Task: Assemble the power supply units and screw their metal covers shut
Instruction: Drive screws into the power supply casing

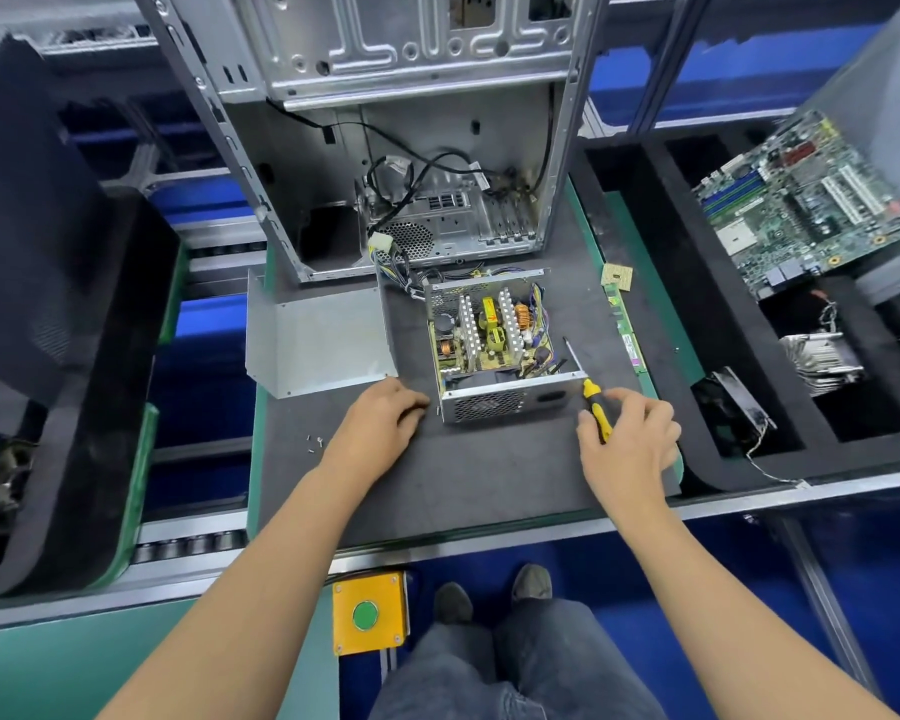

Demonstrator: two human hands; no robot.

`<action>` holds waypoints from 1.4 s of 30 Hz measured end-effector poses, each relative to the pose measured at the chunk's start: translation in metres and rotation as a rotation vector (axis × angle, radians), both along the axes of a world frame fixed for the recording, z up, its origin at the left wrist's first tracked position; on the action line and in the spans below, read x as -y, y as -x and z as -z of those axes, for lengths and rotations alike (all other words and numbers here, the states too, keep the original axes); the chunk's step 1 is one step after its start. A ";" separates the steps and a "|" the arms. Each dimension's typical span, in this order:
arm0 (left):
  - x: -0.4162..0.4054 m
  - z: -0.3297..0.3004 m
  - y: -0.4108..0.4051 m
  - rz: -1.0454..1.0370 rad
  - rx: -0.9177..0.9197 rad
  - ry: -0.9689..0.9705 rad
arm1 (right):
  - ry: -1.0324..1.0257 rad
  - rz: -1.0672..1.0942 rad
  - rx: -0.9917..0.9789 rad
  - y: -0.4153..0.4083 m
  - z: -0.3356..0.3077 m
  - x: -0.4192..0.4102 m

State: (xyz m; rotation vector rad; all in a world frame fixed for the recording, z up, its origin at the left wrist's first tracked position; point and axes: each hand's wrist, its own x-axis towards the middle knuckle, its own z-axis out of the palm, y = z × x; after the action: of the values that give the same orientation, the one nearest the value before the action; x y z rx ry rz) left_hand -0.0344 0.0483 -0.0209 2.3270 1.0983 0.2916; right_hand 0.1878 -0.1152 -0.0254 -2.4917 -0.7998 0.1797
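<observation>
Dark work mat [463, 491] on conveyor bench; metal cover [318, 340] lying loose at left, small screws [314, 443] near it; left hand [380, 426] resting with fingers curled beside open power supply unit [494, 345]; right hand [630, 439] clamped on yellow screwdriver [591, 394]

Open power supply unit [494, 350] beside its detached metal cover [318, 340].

Computer case [385, 148] cut off by top edge. Motherboard [801, 200] blurred at right. Loose screws [314, 443] too small to count.
</observation>
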 end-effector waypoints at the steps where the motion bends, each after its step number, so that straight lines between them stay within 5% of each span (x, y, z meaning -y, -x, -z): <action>1: -0.001 0.000 0.001 -0.003 -0.002 0.001 | 0.017 -0.003 -0.013 0.000 0.000 0.000; 10: -0.001 -0.001 0.000 -0.199 0.146 0.119 | 0.045 -0.011 -0.098 -0.013 -0.006 -0.002; 17: 0.016 -0.028 -0.009 -0.581 0.716 0.507 | -0.296 0.102 -0.308 -0.010 -0.021 0.007; 22: 0.030 -0.048 -0.024 -0.499 0.967 0.828 | -0.344 -0.345 -0.175 0.004 -0.040 0.017; 26: 0.036 -0.056 -0.035 -0.456 1.008 0.902 | -0.342 -0.582 -0.087 0.021 -0.049 0.007; 42: 0.032 -0.055 -0.031 -0.446 0.870 0.796 | -0.268 -0.627 -0.047 0.025 -0.062 0.000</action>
State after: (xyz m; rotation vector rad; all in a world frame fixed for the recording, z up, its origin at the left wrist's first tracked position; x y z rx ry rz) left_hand -0.0038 0.0159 0.0342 1.0487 0.9847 0.7709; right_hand 0.1627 -0.1151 0.0370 -1.9159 -1.4581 0.3207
